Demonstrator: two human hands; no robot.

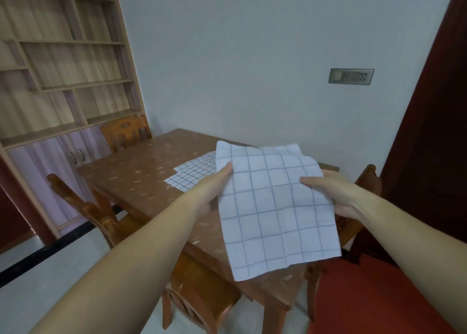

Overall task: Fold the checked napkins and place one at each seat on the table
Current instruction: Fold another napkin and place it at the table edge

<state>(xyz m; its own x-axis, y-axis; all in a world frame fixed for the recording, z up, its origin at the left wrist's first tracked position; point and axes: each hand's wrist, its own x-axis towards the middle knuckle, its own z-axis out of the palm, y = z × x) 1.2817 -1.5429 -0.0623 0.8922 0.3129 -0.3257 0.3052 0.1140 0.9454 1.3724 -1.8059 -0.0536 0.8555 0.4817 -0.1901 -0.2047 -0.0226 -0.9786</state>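
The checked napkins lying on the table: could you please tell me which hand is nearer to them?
Left. The left hand, gripping the held napkin, is beside the napkins on the table; the right hand grips its opposite edge, farther to their right.

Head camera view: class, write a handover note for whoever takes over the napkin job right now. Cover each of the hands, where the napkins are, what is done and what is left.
Left hand: grips the left edge of a white cloth napkin with grey-blue checks, thumb on top.
Right hand: grips its right edge.
The napkin hangs spread in the air over the brown wooden table.
More checked napkins lie flat on the table behind it; count unclear.
Done: no napkin shows at any seat.
Left: fold this one, set it by a wooden chair, then do the rest.
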